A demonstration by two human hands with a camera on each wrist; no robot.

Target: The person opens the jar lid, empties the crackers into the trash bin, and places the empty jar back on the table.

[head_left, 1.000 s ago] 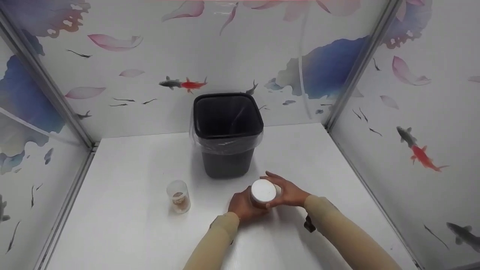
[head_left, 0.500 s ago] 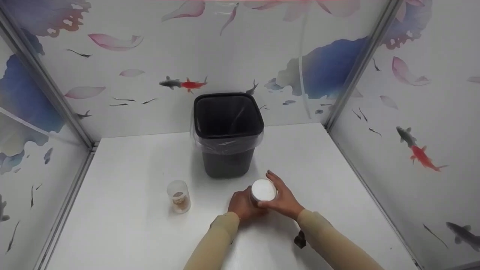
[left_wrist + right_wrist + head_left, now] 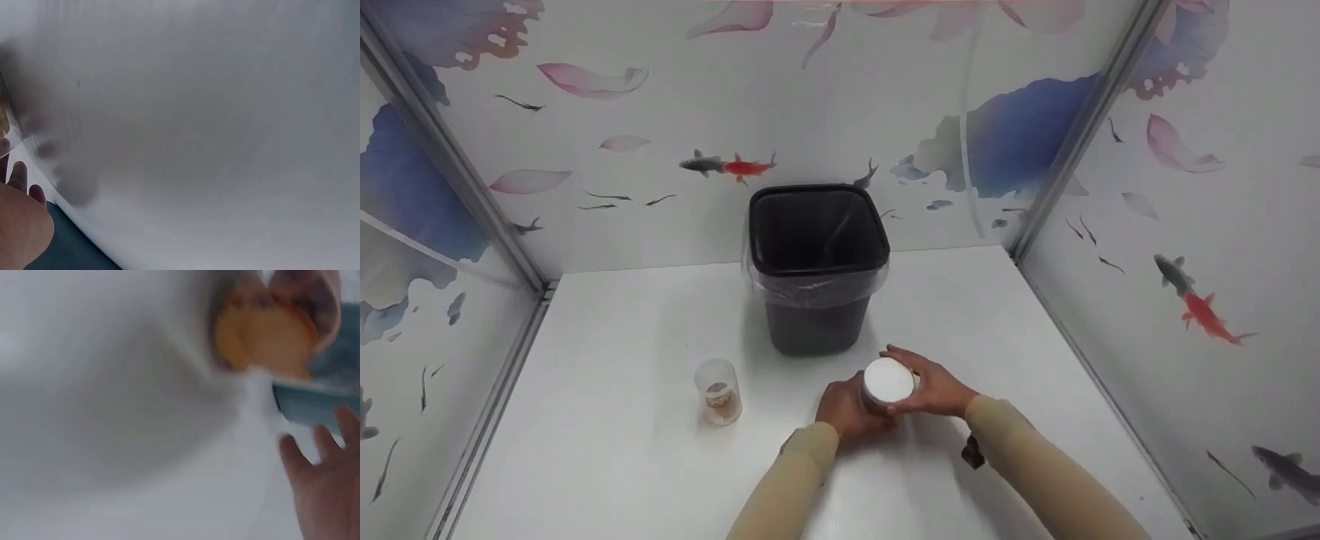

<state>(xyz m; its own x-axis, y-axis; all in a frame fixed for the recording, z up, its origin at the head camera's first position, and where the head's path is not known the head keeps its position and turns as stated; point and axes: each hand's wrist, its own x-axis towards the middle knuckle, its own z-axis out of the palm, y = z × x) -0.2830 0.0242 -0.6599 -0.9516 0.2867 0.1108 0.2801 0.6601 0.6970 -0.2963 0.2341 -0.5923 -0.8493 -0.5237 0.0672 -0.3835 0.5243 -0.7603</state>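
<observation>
In the head view, my left hand (image 3: 846,409) grips the body of an upright jar with a round white lid (image 3: 889,381). My right hand (image 3: 937,386) curves around that lid, thumb on the near side and fingers on the far side. Orange-tan jar contents (image 3: 270,340) show, blurred, in the right wrist view. There, several right-hand fingers (image 3: 295,458) are spread; the thumb is out of frame. The left wrist view catches only part of the left hand (image 3: 22,225) at its lower left, with a clear edge of the jar beside it.
A black bin (image 3: 817,315) with a clear liner stands behind the hands. To their left is a clear cylindrical container (image 3: 718,394) with something brownish low inside. The white table (image 3: 607,450) is bounded by printed panels at the back and sides.
My right hand has turned one way around the lid and back again, its wrist swinging inward and then outward. The left hand and the jar stay in place.
</observation>
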